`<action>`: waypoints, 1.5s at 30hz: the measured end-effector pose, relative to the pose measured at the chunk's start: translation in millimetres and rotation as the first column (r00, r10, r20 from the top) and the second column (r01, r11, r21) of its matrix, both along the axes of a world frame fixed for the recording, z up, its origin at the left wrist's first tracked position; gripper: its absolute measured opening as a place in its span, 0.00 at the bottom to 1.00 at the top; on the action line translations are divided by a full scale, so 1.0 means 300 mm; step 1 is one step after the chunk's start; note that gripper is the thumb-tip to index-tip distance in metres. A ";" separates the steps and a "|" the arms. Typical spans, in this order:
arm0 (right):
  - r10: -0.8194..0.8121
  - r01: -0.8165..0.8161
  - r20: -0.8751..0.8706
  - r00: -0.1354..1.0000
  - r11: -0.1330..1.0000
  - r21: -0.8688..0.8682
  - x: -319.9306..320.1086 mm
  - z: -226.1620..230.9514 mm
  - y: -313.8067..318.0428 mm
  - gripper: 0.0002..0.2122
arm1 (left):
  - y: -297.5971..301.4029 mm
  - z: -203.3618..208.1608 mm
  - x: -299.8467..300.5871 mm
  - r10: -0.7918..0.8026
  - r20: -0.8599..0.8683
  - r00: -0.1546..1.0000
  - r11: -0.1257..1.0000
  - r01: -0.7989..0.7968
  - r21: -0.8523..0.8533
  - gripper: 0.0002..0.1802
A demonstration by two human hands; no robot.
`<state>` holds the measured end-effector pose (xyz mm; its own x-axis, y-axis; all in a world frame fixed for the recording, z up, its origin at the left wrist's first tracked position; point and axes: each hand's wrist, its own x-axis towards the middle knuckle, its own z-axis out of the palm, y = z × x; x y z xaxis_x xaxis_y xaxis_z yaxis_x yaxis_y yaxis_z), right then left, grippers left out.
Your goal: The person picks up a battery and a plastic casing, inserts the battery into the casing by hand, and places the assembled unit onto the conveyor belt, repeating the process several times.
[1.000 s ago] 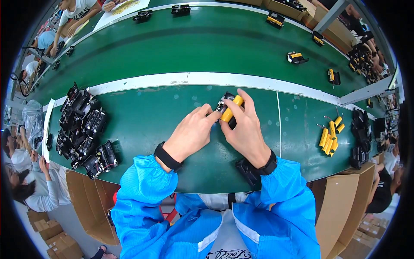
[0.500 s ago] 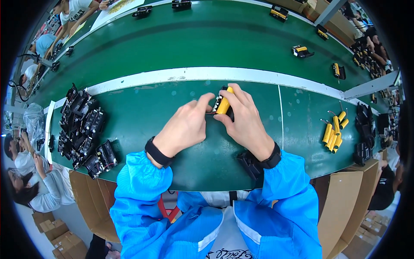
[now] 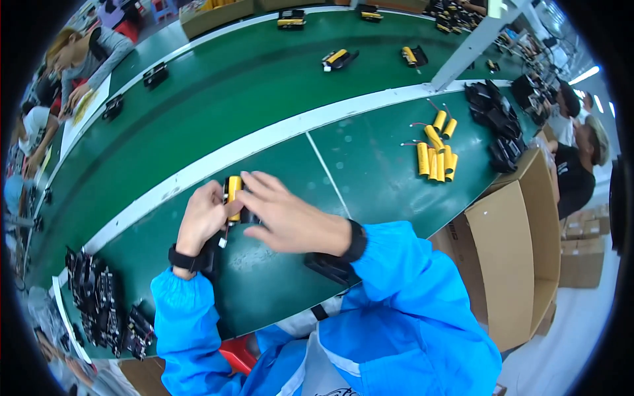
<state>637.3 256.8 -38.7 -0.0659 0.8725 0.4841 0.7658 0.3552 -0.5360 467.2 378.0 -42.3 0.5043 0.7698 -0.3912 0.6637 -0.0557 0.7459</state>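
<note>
My left hand (image 3: 206, 216) is closed around the left side of a black plastic housing (image 3: 249, 217), its thumb across the lower part. A yellow cylindrical battery (image 3: 234, 188) lies lengthwise in that housing. Below it dangles a white connector (image 3: 222, 243) on a thin wire. Over the housing's right side reaches my right hand (image 3: 287, 214), fingers stretched and thumb apart, with fingertips at the battery's edge; whether they press on it cannot be made out. Another black housing (image 3: 328, 267) lies on the bench by my right wrist.
Loose yellow batteries (image 3: 432, 158) with wires lie to the right, beside stacked black housings (image 3: 494, 122). A pile of black assemblies (image 3: 96, 300) sits at the left. Beyond the white rail (image 3: 290, 125), a green belt (image 3: 264, 79) carries several units. An open cardboard box (image 3: 502, 251) stands at right.
The view has swung to the right, so the bench appears tilted. My right hand has let go of the battery side and its fingers are now straightened; my left hand now grips the housing.
</note>
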 end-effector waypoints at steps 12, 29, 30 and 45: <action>-0.648 0.836 0.658 0.383 0.547 0.052 0.839 -0.088 -0.347 0.12 | 0.318 0.019 0.232 -0.185 -0.094 0.978 0.946 0.204 0.251 0.23; -0.298 0.604 -0.736 0.608 0.775 0.185 0.660 -0.021 -0.243 0.09 | 1.277 -0.265 0.269 0.641 0.039 0.766 -0.014 -0.039 0.999 0.13; -0.174 0.541 -0.811 0.558 0.818 0.197 0.645 -0.009 -0.230 0.09 | 1.298 -0.263 0.268 0.629 0.030 0.777 -0.019 -0.024 1.000 0.12; -0.226 0.082 -0.799 0.558 0.972 -0.218 0.385 0.032 -0.061 0.06 | 0.888 0.074 0.106 -0.147 -0.341 0.929 0.536 0.364 0.762 0.18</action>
